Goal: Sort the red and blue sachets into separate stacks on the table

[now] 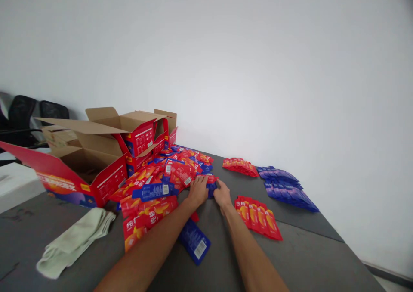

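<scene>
My left hand is closed around the left end of a few packets at the right edge of a mixed pile. My right hand pinches their right end, thumb on top. Between the hands show a blue packet and, just behind it, a red packet; the fingers hide part of both. The loose pile of red and blue packets spreads left of my hands. Under my left forearm lies a single blue packet, barcode side up.
Open red cartons stand at the left. A folded pale cloth lies in front of them. On the right are overlapping rows: red packets, more red packets farther back, and blue packets. Black chairs stand beyond.
</scene>
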Available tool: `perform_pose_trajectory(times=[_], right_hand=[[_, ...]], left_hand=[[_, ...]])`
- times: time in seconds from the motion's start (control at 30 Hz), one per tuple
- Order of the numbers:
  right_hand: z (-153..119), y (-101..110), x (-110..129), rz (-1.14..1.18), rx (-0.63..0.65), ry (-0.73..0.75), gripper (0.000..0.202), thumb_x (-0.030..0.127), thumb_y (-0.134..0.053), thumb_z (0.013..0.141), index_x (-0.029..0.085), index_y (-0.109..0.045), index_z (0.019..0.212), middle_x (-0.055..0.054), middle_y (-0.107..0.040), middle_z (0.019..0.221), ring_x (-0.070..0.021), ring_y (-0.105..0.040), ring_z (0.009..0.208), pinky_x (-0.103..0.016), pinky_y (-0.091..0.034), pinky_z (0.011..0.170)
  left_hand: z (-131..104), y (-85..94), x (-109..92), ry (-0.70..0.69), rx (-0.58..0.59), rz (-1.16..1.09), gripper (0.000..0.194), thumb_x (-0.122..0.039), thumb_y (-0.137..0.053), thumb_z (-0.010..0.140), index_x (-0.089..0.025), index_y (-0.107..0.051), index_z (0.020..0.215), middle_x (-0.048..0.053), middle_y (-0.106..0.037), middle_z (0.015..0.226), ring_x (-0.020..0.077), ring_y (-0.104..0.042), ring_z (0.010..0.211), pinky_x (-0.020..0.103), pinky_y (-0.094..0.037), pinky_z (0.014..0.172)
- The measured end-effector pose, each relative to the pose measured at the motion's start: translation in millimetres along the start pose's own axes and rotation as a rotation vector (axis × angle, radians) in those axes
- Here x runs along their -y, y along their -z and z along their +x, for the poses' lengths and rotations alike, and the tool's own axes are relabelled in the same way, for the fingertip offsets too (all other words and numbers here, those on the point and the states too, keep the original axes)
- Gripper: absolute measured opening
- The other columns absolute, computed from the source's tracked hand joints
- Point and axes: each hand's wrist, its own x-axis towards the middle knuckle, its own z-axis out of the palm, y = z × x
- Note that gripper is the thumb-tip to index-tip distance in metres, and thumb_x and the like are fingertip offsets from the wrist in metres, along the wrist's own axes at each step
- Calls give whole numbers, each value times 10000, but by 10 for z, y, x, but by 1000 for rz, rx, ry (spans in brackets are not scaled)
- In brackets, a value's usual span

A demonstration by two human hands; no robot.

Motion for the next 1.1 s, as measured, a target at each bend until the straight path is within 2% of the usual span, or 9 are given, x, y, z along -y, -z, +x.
perform_pose_trajectory(times=[0.13, 0.27, 0.37, 0.5, 0.67, 0.77, 0.87, 0.97, 1.1], right_hand=[[-159, 63, 137, -49, 2, 4, 591, 127, -462, 691, 149, -625, 1258, -116, -578, 1315, -247, -510, 1245, -400, -336, 1107], [-452, 216, 414, -75, 24, 171, 565, 121, -431, 763, 176, -585, 1304, -91, -553, 1338, -215, -462, 1278, -363, -328, 1115], [-673, 364, 602, -46, -12, 247, 507, 201, -449, 843, 197, -539, 1342, -87, -552, 1341, -218, -460, 1268, -382, -343, 1099], [-923, 577, 749, 38, -144, 158, 446, 366, -492, 887, 161, -579, 1272, -121, -630, 1209, -239, -555, 1117, -373, -441, 970], [-1241, 894, 886, 239, -117, 30, 418, 503, -530, 867, 165, -664, 1074, -90, -695, 989, -209, -622, 879, -312, -485, 811], [-1431, 1073, 942, 309, -100, -18, 423, 549, -562, 843, 168, -676, 984, -55, -690, 870, -195, -604, 797, -279, -470, 727], [-1595, 1187, 939, 316, -47, -35, 402, 555, -572, 839, 171, -682, 882, -22, -657, 761, -178, -564, 717, -259, -431, 658], [-1718, 1226, 886, 342, -20, -55, 393, 542, -566, 850, 166, -675, 814, -11, -639, 724, -172, -546, 704, -256, -416, 658], [-1799, 1223, 805, 408, -4, -124, 374, 531, -596, 830, 167, -653, 761, 3, -619, 694, -155, -521, 666, -244, -397, 623]], left_hand=[[-50, 104, -15, 15, -71, 17, 425, -285, -506, 894, -208, -539, 1311, 122, -593, 1257, 267, -483, 1200, 410, -353, 1012], [-128, 303, -27, -6, -131, -32, 331, -231, -401, 948, -234, -631, 1185, 80, -662, 1130, 229, -539, 1096, 370, -360, 977], [-239, 486, -100, 0, -197, -119, 312, -215, -387, 947, -201, -650, 1116, 82, -674, 1113, 221, -557, 1079, 351, -362, 968], [-487, 687, -308, 40, -236, -315, 272, -206, -370, 935, -165, -639, 938, 84, -683, 933, 190, -600, 898, 306, -406, 836], [-871, 745, -585, 121, -94, -729, 194, -247, -469, 862, -178, -574, 715, 6, -613, 671, 143, -556, 658, 242, -370, 621], [-1077, 697, -720, 146, 41, -1035, 195, -323, -545, 814, -167, -587, 705, -6, -599, 627, 138, -544, 609, 233, -371, 582], [-1241, 650, -828, 136, 175, -1244, 213, -359, -620, 746, -150, -602, 710, -9, -598, 623, 130, -534, 588, 231, -383, 576], [-1344, 635, -891, 88, 246, -1298, 235, -362, -658, 710, -132, -620, 737, -7, -605, 656, 118, -523, 600, 229, -389, 594], [-1383, 629, -895, 8, 237, -1177, 254, -373, -646, 733, -139, -567, 671, -33, -537, 609, 94, -454, 570, 215, -334, 554]])
